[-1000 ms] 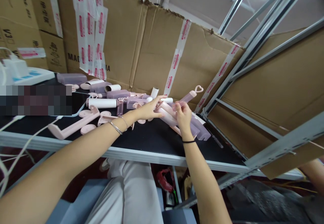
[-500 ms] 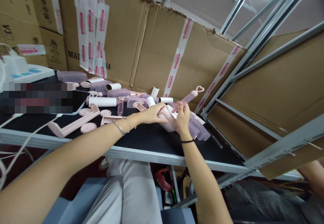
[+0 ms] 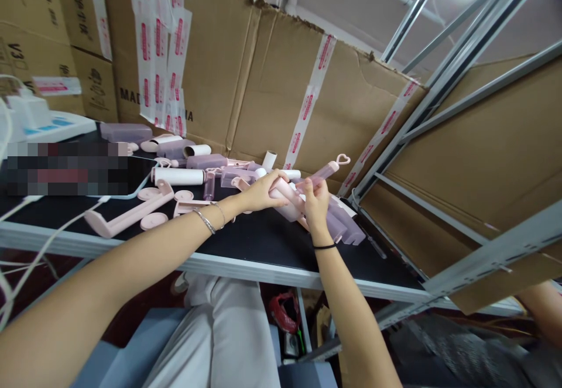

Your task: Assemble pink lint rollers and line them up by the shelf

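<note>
My left hand (image 3: 266, 192) is closed round a pale pink plastic case (image 3: 290, 208), held a little above the black tabletop. My right hand (image 3: 316, 203) grips a translucent pink tube (image 3: 324, 172) with a heart-shaped loop (image 3: 343, 160) at its far end, thumb along its near end. The lower part of this hand is close against the case; whether it also grips it I cannot tell. Beneath and beside my right hand lie translucent mauve covers (image 3: 351, 228). White rolls (image 3: 180, 176) and pink plastic parts lie left of my hands.
A pink roller frame (image 3: 127, 212) and round pink caps (image 3: 153, 220) lie near the table's front edge (image 3: 263, 271). A tablet (image 3: 143, 186) with cables and a white power strip (image 3: 61, 126) are at the left. Cardboard (image 3: 211, 54) stands behind, a metal rack (image 3: 443, 224) at right.
The heart-ended tube has shifted slightly left and down. My right fingers have come down, with the thumb now along the tube. My left hand has moved slightly with the case.
</note>
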A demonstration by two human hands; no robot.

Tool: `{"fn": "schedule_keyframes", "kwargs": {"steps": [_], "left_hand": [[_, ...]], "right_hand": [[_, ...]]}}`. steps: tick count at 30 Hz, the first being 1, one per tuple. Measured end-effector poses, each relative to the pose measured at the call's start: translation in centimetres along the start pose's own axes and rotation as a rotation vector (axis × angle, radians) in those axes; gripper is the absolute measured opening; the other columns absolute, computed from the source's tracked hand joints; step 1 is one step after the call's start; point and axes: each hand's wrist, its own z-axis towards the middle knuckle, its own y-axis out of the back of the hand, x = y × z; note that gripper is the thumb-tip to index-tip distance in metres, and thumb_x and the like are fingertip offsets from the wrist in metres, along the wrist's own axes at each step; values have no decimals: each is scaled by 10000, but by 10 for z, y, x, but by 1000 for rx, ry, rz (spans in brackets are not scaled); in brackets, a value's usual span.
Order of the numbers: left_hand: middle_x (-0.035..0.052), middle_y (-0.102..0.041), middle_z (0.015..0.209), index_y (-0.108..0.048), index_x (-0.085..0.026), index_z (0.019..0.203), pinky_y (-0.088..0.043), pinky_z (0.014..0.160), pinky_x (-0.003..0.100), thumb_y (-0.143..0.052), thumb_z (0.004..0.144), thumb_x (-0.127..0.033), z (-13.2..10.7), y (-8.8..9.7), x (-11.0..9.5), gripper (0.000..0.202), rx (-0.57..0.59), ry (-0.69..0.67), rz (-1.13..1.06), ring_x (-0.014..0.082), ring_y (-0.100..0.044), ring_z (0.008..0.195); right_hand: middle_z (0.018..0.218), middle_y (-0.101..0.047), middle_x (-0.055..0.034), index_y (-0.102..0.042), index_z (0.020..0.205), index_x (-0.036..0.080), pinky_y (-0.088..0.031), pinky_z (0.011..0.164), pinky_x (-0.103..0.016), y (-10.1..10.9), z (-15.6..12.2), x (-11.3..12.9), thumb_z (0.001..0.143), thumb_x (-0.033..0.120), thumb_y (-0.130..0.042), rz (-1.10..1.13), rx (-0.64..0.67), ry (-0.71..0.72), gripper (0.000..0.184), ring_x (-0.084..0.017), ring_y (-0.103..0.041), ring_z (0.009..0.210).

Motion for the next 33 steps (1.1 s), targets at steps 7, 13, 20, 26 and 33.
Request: {"fn": "schedule_keyframes", "kwargs": {"steps": [7,13,20,26,33], "left_hand": [[31,-538,1016,-475,-199,1009,-403,876,334,-679,641,-282,-1,-3,3,430,-113,-34,-13,203,-525,983],[10,-561,986,-501,-212,967,-407,850,321,-672,635,-261,4,-1,-13,377,-223,-7,66,190,-541,923],[1,-556,918,-499,-204,927,-411,815,308,-651,629,-218,6,9,-21,334,-296,-27,126,183,-540,878],[12,-574,976,-506,-203,956,-402,857,327,-685,619,-262,6,13,-13,386,-322,3,157,200,-542,925],[61,-553,1129,-470,-208,1078,-378,954,396,-701,638,-340,10,6,2,514,-231,127,106,241,-512,1087]], "right_hand": [[760,-650,-3,-504,832,212,-460,726,-293,-3,0,-1,691,469,-661,113,63,-51,333,-154,-601,716],[770,-653,-4,-526,807,210,-454,755,-292,-9,6,0,729,439,-626,131,91,-37,262,-148,-599,749],[764,-644,7,-537,798,208,-455,747,-276,-20,15,1,727,446,-626,180,135,-42,264,-133,-586,746],[741,-644,9,-531,788,208,-459,715,-275,-26,26,-2,719,479,-614,128,170,-57,292,-141,-590,733],[680,-609,10,-568,703,182,-420,675,-262,-14,42,-5,720,501,-608,-25,268,-76,321,-120,-542,663]]}}
